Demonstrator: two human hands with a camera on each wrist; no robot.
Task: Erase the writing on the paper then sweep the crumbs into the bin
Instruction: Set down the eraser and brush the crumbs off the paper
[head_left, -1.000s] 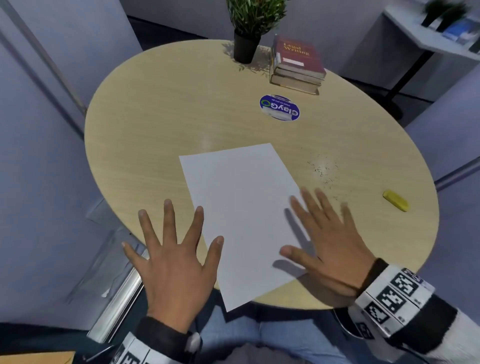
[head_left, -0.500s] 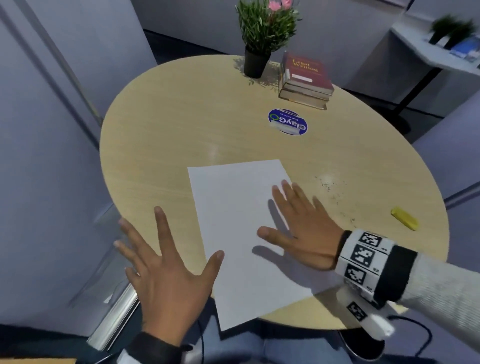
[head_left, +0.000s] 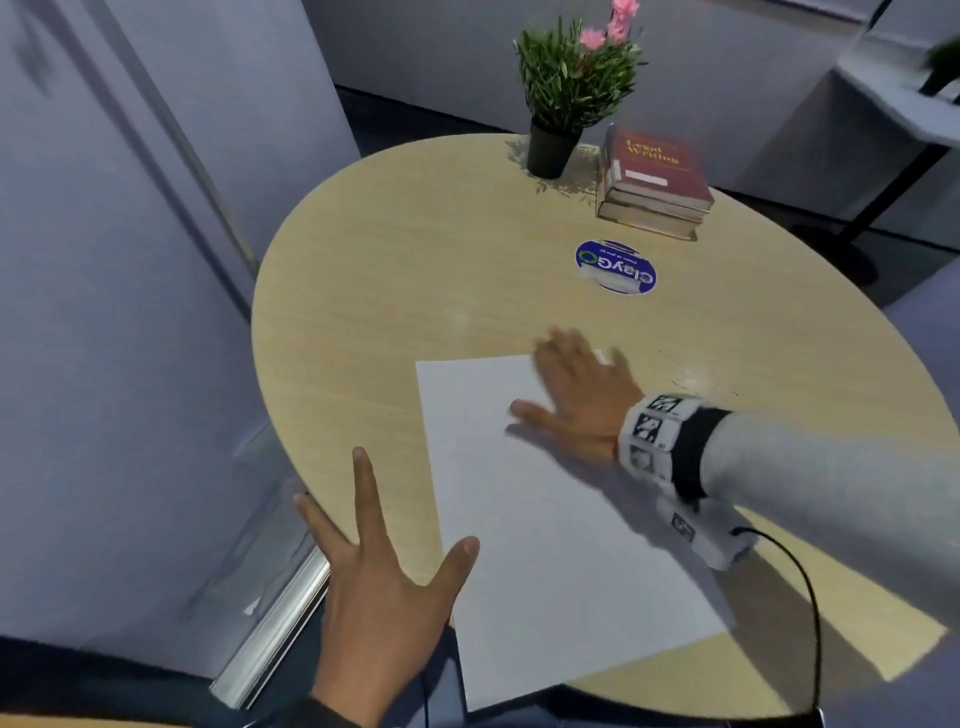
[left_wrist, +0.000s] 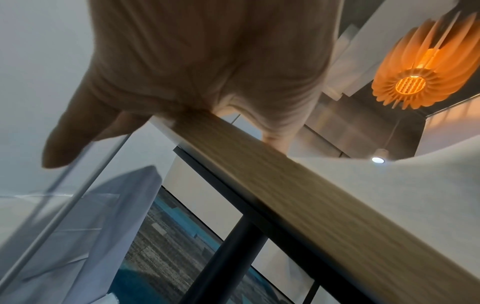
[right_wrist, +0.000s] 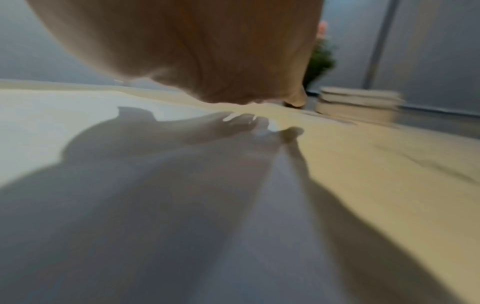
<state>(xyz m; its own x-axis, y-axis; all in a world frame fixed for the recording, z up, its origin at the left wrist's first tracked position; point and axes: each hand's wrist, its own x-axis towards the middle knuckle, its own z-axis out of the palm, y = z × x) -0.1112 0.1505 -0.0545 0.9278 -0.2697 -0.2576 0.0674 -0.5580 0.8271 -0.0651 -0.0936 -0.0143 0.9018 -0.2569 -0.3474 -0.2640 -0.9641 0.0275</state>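
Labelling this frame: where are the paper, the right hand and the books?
paper (head_left: 545, 545), head view, bare middle of sheet.
right hand (head_left: 576, 400), head view, back of hand.
books (head_left: 657, 182), head view, red top cover.

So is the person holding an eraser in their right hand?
No, the right hand lies flat with straight fingers on the far end of the paper, holding nothing.

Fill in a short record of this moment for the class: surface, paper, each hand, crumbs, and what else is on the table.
surface: round wooden table
paper: white sheet, near corner hanging over the table edge
left hand: fingers spread, at the near table edge, holding nothing
right hand: flat on the sheet's far right corner
crumbs: scattered right of the sheet
other items: potted plant, stack of books, round blue sticker
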